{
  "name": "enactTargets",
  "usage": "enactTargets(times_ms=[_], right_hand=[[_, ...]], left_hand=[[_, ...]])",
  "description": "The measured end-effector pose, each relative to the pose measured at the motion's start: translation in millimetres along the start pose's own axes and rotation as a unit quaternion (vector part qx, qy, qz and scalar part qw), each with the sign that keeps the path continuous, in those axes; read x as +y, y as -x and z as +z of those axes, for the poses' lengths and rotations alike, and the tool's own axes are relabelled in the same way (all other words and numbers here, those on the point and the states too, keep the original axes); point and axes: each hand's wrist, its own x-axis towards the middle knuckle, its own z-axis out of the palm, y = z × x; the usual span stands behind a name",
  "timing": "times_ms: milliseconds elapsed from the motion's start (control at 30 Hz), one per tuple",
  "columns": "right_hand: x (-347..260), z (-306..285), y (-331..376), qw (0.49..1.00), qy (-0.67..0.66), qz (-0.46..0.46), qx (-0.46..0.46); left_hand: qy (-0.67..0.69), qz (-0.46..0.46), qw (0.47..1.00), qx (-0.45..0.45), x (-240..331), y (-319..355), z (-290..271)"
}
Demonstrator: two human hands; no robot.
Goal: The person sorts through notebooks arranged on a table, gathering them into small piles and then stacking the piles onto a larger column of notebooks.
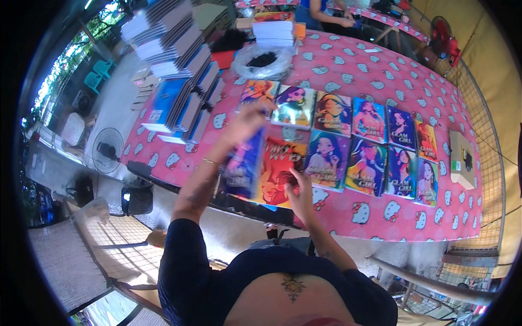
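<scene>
Two rows of glossy notebooks with illustrated women on their covers lie on the table before me. My left hand [247, 126], smeared by motion, is over the top of a blurred purple notebook [244, 168]; its grip is unclear. Just right of that, a red-orange notebook [276, 179] lies near the table's front edge. At its right edge is my right hand [300, 196], thumb and curled fingers against the cover. A purple notebook with a long-haired figure [327, 157] sits beside my right hand. Behind my left hand is a yellow-orange notebook [260, 91], partly covered.
Tall stacks of notebooks [174, 103] rise at the left. Behind the rows are a clear plastic bag [263, 64] and another notebook stack [273, 32]. A cardboard box [462, 160] stands at the right on the pink tablecloth [348, 217]. Another person [326, 16] works at the far side.
</scene>
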Motion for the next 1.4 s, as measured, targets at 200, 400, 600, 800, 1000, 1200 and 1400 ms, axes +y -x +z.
enactTargets(times_ms=[200,400,600,800,1000,1200,1400], right_hand=[[49.0,57.9,-6.8,0.978,-0.095,0.170,0.072],[8.4,69.5,-78.0,0.839,-0.409,0.347,-0.092],[-27.2,44.4,-59.1,0.939,-0.319,0.089,-0.092],[12.0,26.5,-43.8,0.913,-0.336,0.085,-0.217],[-31.1,37.3,-36.9,0.902,-0.420,-0.052,-0.085],[-23.7,40.9,-33.9,0.961,-0.257,-0.078,-0.063],[-11.6,46.1,-36.9,0.960,-0.255,-0.078,-0.090]], left_hand=[[-0.354,-0.184,0.897,0.189,-146.7,121.1,21.2],[0.322,-0.282,0.896,0.123,-139.5,141.0,21.3],[0.469,-0.163,0.853,0.160,-85.5,157.7,-1.4],[0.370,-0.206,0.904,0.053,-87.6,190.6,10.7],[0.351,-0.116,0.922,0.117,-72.4,196.4,29.6],[0.282,-0.131,0.937,0.157,-45.2,196.2,43.2],[0.250,-0.142,0.949,0.130,-70.8,197.8,43.1]])
